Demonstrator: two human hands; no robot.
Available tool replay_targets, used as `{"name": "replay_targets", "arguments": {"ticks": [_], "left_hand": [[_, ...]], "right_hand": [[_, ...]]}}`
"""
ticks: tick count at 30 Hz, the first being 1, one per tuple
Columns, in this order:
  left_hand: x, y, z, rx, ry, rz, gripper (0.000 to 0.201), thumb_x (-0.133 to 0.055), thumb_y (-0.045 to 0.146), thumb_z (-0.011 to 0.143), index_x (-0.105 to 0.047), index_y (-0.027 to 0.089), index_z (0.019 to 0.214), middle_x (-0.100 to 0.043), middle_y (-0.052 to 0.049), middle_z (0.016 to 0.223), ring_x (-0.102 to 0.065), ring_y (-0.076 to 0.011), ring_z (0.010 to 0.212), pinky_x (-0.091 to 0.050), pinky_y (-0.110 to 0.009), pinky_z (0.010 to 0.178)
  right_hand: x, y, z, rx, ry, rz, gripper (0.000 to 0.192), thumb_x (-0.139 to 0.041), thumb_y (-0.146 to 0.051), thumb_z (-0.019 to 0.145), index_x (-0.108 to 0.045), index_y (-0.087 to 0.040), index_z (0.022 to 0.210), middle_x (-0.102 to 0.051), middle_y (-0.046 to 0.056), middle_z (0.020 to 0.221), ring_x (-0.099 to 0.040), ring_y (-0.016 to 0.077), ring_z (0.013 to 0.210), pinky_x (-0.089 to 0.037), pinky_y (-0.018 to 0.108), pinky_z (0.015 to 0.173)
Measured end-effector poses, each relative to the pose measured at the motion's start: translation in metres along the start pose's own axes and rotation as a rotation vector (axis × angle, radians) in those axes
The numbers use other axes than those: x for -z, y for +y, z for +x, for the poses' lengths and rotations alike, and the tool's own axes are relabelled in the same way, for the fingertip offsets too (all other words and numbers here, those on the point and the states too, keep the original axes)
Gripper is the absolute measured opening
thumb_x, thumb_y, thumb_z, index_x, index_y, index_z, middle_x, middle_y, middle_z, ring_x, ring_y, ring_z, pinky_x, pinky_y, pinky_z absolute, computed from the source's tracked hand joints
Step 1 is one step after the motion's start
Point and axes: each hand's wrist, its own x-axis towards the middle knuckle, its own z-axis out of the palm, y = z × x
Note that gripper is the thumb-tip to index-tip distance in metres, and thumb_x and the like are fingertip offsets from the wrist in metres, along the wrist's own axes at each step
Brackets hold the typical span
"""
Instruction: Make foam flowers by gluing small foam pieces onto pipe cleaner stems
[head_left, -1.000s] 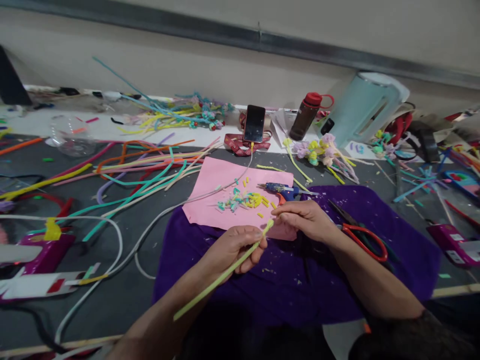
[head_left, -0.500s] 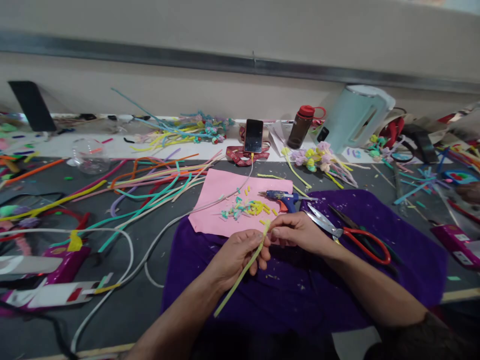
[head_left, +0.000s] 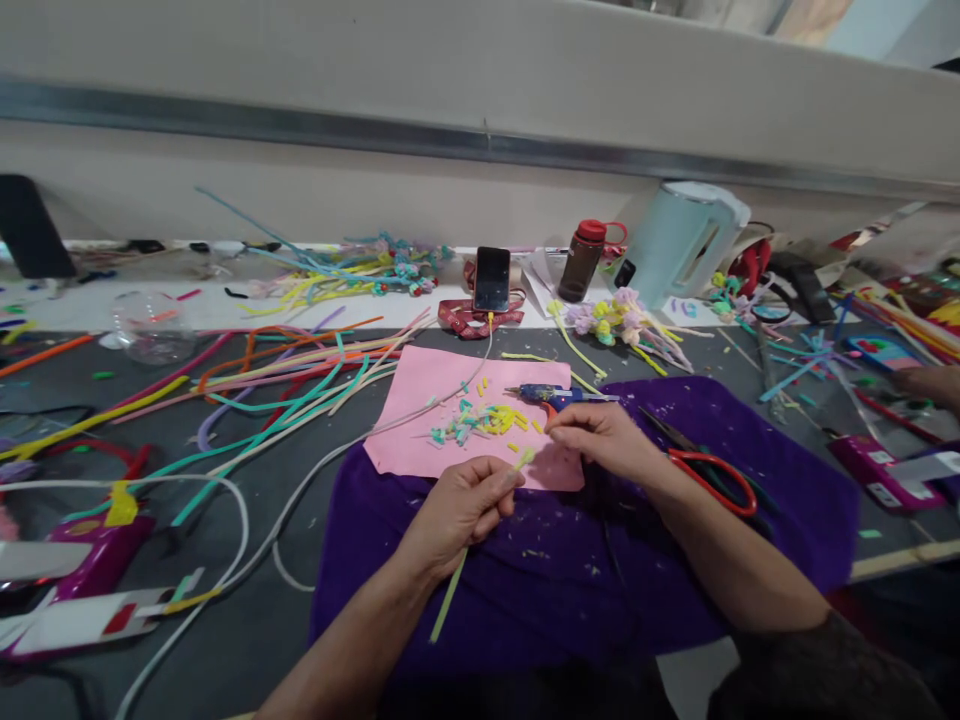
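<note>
My left hand (head_left: 472,505) is closed on a pale yellow-green pipe cleaner (head_left: 448,598). Its tip pokes out past the fingers, and its tail hangs toward me over the purple cloth. To the right, apart from it, my right hand (head_left: 604,437) hovers over the edge of the pink sheet (head_left: 405,415) with thumb and finger pinched; whether anything is between them is too small to tell. Just beyond the fingertips lies a blue glue gun (head_left: 544,394), its orange trigger partly hidden. Short cut yellow pieces (head_left: 504,419) and teal pieces (head_left: 459,425) are heaped on the sheet.
Scissors with red handles (head_left: 724,480) rest on the purple cloth (head_left: 780,420), partly behind my right forearm. A white cable (head_left: 300,490) crosses the left side to a phone (head_left: 491,280). Behind stand a dark bottle (head_left: 581,268) and a pale blue kettle (head_left: 675,245). Another person's hand (head_left: 930,382) shows far right.
My right hand has parted from the pipe cleaner and moved right and slightly up, toward the glue gun. My left hand keeps hold of the pipe cleaner. The view has shifted slightly right.
</note>
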Motion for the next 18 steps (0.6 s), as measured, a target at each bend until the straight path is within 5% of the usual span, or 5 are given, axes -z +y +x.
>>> {"name": "replay_targets", "arguments": {"ticks": [4,8,18], "left_hand": [[0.001,0.000,0.000,-0.024,0.037,0.005,0.026,-0.060,0.038,0.073,-0.058,0.013,0.076,-0.057,0.002,0.057,-0.034,-0.0009,0.033,-0.016,-0.015,0.031],[0.000,0.001,0.000,-0.031,0.076,0.007,0.023,-0.062,0.035,0.072,-0.060,0.012,0.074,-0.060,-0.001,0.062,-0.046,-0.0042,0.044,-0.028,-0.015,0.037],[-0.002,0.003,-0.004,-0.052,0.113,-0.111,0.022,-0.063,0.034,0.072,-0.063,0.012,0.074,-0.059,-0.001,0.066,-0.046,-0.0042,0.047,-0.032,-0.016,0.043]], "right_hand": [[0.037,0.009,-0.003,-0.002,0.137,-0.502,0.022,-0.050,-0.030,0.081,-0.067,-0.017,0.080,-0.065,0.002,0.071,-0.057,0.0120,0.060,-0.038,0.022,0.054],[0.050,0.019,-0.004,-0.103,0.211,-0.913,0.021,-0.051,-0.032,0.080,-0.066,-0.019,0.083,-0.067,0.004,0.080,-0.059,0.0153,0.068,-0.034,0.023,0.054],[0.000,0.017,0.011,-0.219,0.140,-1.142,0.047,-0.041,-0.057,0.080,-0.064,-0.015,0.080,-0.068,0.012,0.075,-0.063,0.0237,0.067,-0.033,0.027,0.050]]}}
